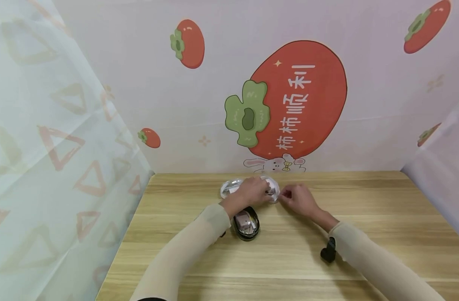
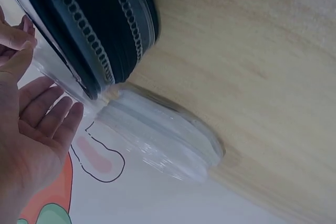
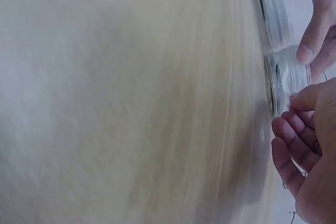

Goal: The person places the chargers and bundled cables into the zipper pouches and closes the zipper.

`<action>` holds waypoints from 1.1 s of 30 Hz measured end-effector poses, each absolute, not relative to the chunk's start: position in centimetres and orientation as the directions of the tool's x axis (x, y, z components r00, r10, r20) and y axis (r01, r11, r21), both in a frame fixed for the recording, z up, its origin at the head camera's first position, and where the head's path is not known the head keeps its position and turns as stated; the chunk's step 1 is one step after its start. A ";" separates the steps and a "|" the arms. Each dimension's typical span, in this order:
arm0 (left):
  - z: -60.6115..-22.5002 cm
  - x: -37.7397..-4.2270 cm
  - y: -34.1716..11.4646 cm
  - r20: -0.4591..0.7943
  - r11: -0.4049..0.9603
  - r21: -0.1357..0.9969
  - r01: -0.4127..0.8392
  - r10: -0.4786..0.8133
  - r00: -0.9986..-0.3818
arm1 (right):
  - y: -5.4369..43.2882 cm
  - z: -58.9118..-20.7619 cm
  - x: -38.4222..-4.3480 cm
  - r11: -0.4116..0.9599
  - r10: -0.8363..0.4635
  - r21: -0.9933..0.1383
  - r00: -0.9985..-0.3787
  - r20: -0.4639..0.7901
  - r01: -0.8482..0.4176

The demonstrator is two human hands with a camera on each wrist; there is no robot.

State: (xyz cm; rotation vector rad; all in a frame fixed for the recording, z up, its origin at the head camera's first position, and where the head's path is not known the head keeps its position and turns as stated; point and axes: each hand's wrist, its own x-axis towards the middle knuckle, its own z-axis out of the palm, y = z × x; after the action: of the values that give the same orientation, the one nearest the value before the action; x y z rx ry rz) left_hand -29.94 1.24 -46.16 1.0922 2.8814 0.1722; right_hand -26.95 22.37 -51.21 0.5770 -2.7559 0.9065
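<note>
Three small oval see-through pouches are on the wooden table. The right-hand clear pouch [image 1: 275, 187] lies partly under my left hand [image 1: 254, 190], whose thumb and fingers grip its top in the right wrist view. At its right edge my right hand [image 1: 300, 200] pinches with thumb and index finger; what sits between those fingertips is hidden. Another clear pouch [image 1: 226, 189] with pale contents lies just left of it, partly behind the left hand. Nearer to me is a black-trimmed pouch [image 1: 246, 223] with a pinkish item inside, below the left wrist.
The wooden table [image 1: 289, 267] ends at a back wall sheet [image 1: 199, 154] printed with persimmons and a rabbit. A patterned side sheet [image 1: 64, 188] hangs along the left. A black wrist camera [image 1: 328, 251] sits under the right sleeve.
</note>
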 end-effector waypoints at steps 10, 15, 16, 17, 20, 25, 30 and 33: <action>-46.6 -29.9 0.9 -0.012 0.725 0.107 0.681 0.686 -0.728 | 21.5 -51.9 -26.3 0.698 -0.325 -0.565 -0.898 0.298 -0.440; -46.7 -29.9 0.6 -0.001 0.694 0.097 0.713 0.717 -0.698 | 21.3 -51.9 -26.2 0.688 -0.342 -0.552 -0.881 0.327 -0.472; -46.7 -29.9 0.6 0.000 0.691 0.094 0.717 0.720 -0.694 | 21.3 -51.9 -26.1 0.688 -0.341 -0.550 -0.880 0.329 -0.473; -46.7 -29.9 0.6 0.000 0.688 0.090 0.720 0.723 -0.691 | 21.3 -51.9 -26.1 0.689 -0.340 -0.548 -0.879 0.333 -0.474; -46.7 -29.9 0.6 0.002 0.682 0.085 0.726 0.729 -0.685 | 21.4 -51.9 -26.1 0.697 -0.338 -0.536 -0.877 0.341 -0.476; -46.7 -29.9 0.7 0.003 0.677 0.070 0.732 0.734 -0.679 | 21.5 -51.8 -26.1 0.707 -0.339 -0.513 -0.870 0.358 -0.487; -46.7 -29.8 0.7 0.025 0.672 0.051 0.739 0.739 -0.673 | 21.7 -51.7 -26.3 0.725 -0.321 -0.491 -0.867 0.380 -0.483; -46.6 -29.7 0.7 0.034 0.664 0.045 0.747 0.746 -0.665 | 21.9 -51.7 -26.5 0.737 -0.303 -0.482 -0.870 0.390 -0.473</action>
State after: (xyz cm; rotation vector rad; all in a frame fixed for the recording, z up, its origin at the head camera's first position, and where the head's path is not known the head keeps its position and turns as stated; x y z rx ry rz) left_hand -29.67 0.73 -46.62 1.2901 2.8765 0.0868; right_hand -26.49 21.88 -51.66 0.6073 -2.6540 0.8496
